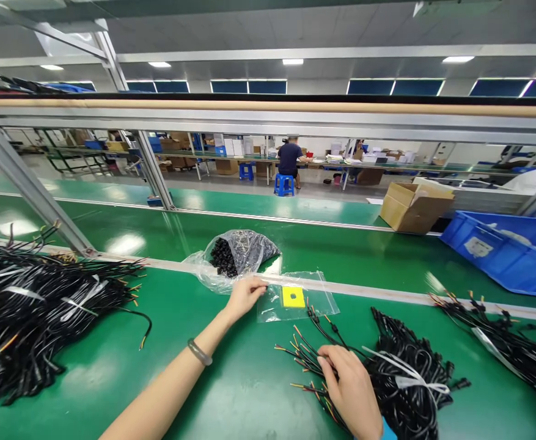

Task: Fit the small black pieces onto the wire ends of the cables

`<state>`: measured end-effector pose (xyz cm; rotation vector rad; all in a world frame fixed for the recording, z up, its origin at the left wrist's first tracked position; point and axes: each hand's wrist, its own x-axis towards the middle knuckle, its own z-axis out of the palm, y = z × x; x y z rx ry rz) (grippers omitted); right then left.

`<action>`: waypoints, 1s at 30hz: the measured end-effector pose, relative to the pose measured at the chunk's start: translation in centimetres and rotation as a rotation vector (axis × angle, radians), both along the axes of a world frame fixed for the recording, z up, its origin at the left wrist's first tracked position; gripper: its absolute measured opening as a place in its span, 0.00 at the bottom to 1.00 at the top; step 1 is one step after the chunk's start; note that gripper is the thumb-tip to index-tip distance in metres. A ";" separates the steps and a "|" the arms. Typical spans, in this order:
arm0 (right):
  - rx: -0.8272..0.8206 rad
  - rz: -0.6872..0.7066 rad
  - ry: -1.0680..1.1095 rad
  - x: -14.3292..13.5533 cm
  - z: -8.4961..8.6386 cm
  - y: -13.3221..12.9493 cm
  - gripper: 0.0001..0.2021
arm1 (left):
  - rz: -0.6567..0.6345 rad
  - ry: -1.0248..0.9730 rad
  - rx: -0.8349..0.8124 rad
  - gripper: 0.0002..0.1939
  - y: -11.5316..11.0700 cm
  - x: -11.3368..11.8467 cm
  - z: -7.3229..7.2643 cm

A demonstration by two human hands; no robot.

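Note:
My left hand (246,296), a bangle on its wrist, reaches over the green bench to the near side of a clear plastic bag (242,253) of small black parts. Its fingertips are pinched together by the left edge of a flat zip bag (319,300) with a yellow square (293,297) that has a hole. What they hold is too small to make out. My right hand (348,385) has its fingers curled over thin black cables with bared coloured ends, beside a tied black cable bundle (407,373). Its grip is partly hidden.
A large pile of black cables (33,311) lies at the left, another bundle (501,342) at the right. Behind stand a cardboard box (407,208) and a blue bin (492,250). Metal posts rise at the left. A person (290,157) sits at a far bench.

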<state>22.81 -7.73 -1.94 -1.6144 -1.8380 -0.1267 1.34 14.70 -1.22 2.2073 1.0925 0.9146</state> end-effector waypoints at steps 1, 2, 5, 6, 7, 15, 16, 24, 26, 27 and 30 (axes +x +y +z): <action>-0.005 -0.001 -0.001 0.0 0.0 0.0 0.12 | -0.033 0.044 0.022 0.10 -0.5 1.0 -0.1; -0.007 0.000 -0.003 0.0 0.1 -0.1 0.12 | -0.064 0.088 0.044 0.09 -0.9 2.0 -0.1; -0.001 0.004 -0.004 0.0 0.1 -0.1 0.12 | -0.154 0.210 0.103 0.08 -1.6 4.1 -0.5; 0.002 0.003 -0.004 0.0 0.1 -0.1 0.12 | -0.181 0.245 0.121 0.08 -1.7 4.6 -0.6; 0.003 0.001 -0.002 0.0 0.1 -0.1 0.12 | -0.205 0.276 0.135 0.09 -1.8 4.9 -0.8; -0.036 -0.004 0.015 -0.3 0.1 -0.2 0.11 | -0.280 0.296 0.107 0.10 -1.5 5.6 -0.8; -0.040 -0.001 0.019 -0.2 0.1 -0.2 0.11 | -0.271 0.269 0.087 0.10 -1.5 5.6 -0.7; 0.005 -0.012 0.070 -0.4 0.8 -0.3 0.09 | -0.061 -0.120 -0.224 0.10 -4.7 4.6 -0.5; 0.012 -0.010 0.076 -0.5 1.0 -0.3 0.09 | -0.048 -0.350 -0.535 0.12 -6.4 4.4 -0.5; 0.013 -0.008 0.076 -0.5 1.1 -0.3 0.10 | -0.038 -0.481 -0.722 0.13 -7.3 4.3 -0.3; 0.017 -0.001 0.076 -0.5 1.2 -0.3 0.10 | -0.016 -0.726 -1.105 0.15 -9.6 4.1 0.2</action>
